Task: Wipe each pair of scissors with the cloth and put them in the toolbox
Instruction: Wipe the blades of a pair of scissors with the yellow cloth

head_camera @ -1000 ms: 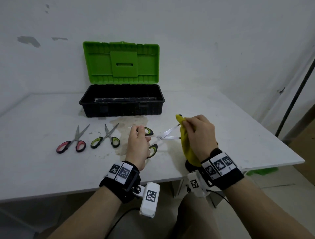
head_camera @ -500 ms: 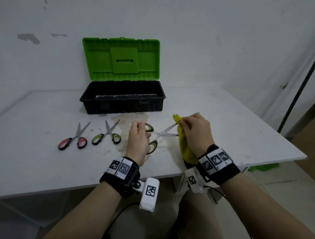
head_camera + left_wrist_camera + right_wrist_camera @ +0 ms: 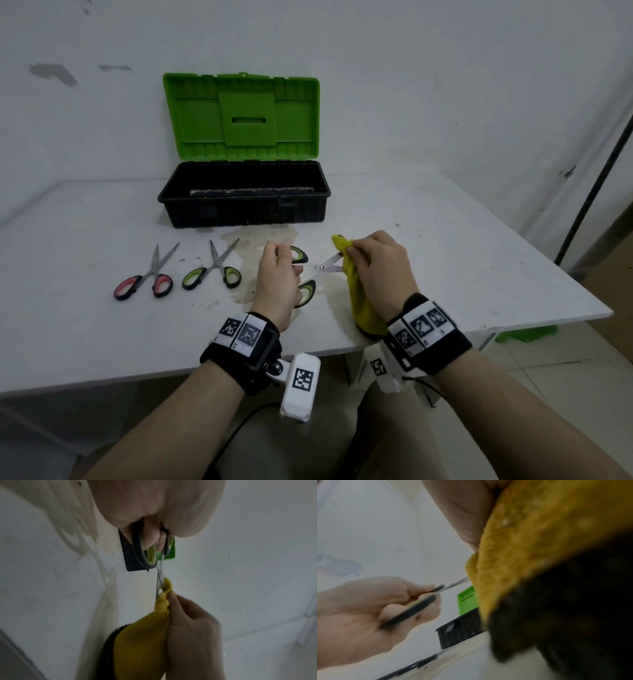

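The person's left hand (image 3: 278,281) grips a pair of green-handled scissors (image 3: 310,270) by the handle loops, fingers curled through and around them, holding them above the table (image 3: 445,267) with the blades spread apart and pointing toward the other hand. The right hand (image 3: 380,270) pinches a yellow cloth (image 3: 359,298) around the blade tips, thumb and fingers pressed together on the fabric; the rest of the cloth hangs down to the table edge. To the left of the held scissors, 2 more pairs lie flat on the table: a second green-handled pair (image 3: 214,270) nearer the grip and a red-handled pair (image 3: 149,279) farther out. Beyond the hands, well apart from them, a black toolbox (image 3: 243,205) stands with its green lid (image 3: 241,116) raised upright.
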`<act>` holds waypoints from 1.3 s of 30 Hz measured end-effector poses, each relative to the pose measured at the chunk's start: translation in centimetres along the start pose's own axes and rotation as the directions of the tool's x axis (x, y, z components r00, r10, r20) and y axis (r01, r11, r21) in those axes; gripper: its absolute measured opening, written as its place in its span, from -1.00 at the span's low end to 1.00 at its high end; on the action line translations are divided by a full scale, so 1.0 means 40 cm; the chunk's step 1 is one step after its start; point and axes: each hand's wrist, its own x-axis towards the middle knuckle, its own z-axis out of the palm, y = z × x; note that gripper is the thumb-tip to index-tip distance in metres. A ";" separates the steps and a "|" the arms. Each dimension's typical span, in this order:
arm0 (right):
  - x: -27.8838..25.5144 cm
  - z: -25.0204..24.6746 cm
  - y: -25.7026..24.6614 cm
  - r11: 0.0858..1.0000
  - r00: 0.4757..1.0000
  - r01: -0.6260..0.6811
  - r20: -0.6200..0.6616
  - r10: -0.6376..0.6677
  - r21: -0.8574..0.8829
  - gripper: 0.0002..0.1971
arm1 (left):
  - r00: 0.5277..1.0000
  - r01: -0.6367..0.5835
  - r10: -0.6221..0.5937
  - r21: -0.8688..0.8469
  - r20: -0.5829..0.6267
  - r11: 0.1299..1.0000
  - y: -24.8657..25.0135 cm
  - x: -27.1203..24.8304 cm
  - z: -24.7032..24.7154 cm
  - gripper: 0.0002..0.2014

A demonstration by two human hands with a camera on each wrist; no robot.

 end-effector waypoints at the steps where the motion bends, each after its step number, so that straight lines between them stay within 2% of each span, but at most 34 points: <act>1: 0.010 -0.008 0.008 0.999 0.999 -0.038 -0.022 0.038 0.004 -0.81 | 1.000 -0.003 0.003 0.002 0.000 1.000 0.001 -0.001 -0.003 -0.75; 3: 0.016 -0.020 0.006 0.998 0.994 -0.048 -0.097 0.052 0.040 -0.82 | 1.000 -0.001 0.001 0.006 -0.008 1.000 0.006 -0.003 -0.008 -0.75; 5: 0.004 -0.025 -0.021 0.997 0.991 0.022 -0.134 -0.011 0.075 -0.83 | 1.000 0.002 -0.002 0.016 -0.020 1.000 0.013 -0.004 -0.006 -0.76; 9: -0.041 -0.004 -0.082 0.986 0.986 0.165 -0.030 -0.164 0.032 -0.83 | 1.000 -0.001 0.001 0.006 -0.005 1.000 0.017 -0.001 0.011 -0.74; 12: -0.049 0.014 -0.077 0.982 0.982 0.188 0.021 -0.188 0.004 -0.81 | 1.000 -0.008 0.008 -0.004 0.010 1.000 0.015 -0.001 0.011 -0.73; 14: -0.031 0.014 -0.055 0.989 0.989 0.149 0.013 -0.149 -0.001 -0.81 | 1.000 -0.023 0.023 -0.009 0.008 1.000 0.014 -0.003 0.003 -0.73; 18: 0.013 -0.017 -0.010 0.999 0.996 -0.038 -0.080 0.041 0.038 -0.83 | 1.000 -0.028 0.028 0.019 -0.004 0.999 0.012 -0.007 -0.016 -0.74; 21: 0.013 -0.044 -0.023 0.999 0.990 -0.010 -0.143 0.016 0.037 -0.85 | 1.000 -0.019 0.020 0.011 -0.016 1.000 0.013 -0.005 -0.018 -0.73; 26: -0.023 -0.035 -0.107 0.996 0.994 0.084 0.071 -0.083 -0.009 -0.77 | 0.999 -0.034 0.034 0.005 0.027 0.999 0.013 -0.010 0.003 -0.72; 30: -0.034 -0.001 -0.128 0.996 0.965 0.058 0.260 -0.038 -0.070 -0.77 | 0.993 -0.091 0.088 0.030 0.078 0.995 0.009 -0.012 0.006 -0.71; 35: -0.010 -0.004 -0.113 0.994 0.949 0.016 0.313 0.019 -0.107 -0.76 | 0.983 -0.142 0.131 0.080 0.126 0.987 0.001 -0.018 -0.013 -0.70; 39: 0.027 -0.053 -0.078 0.983 0.972 -0.109 0.191 0.136 -0.148 -0.78 | 0.989 -0.125 0.116 0.092 0.092 0.988 0.006 -0.020 -0.027 -0.73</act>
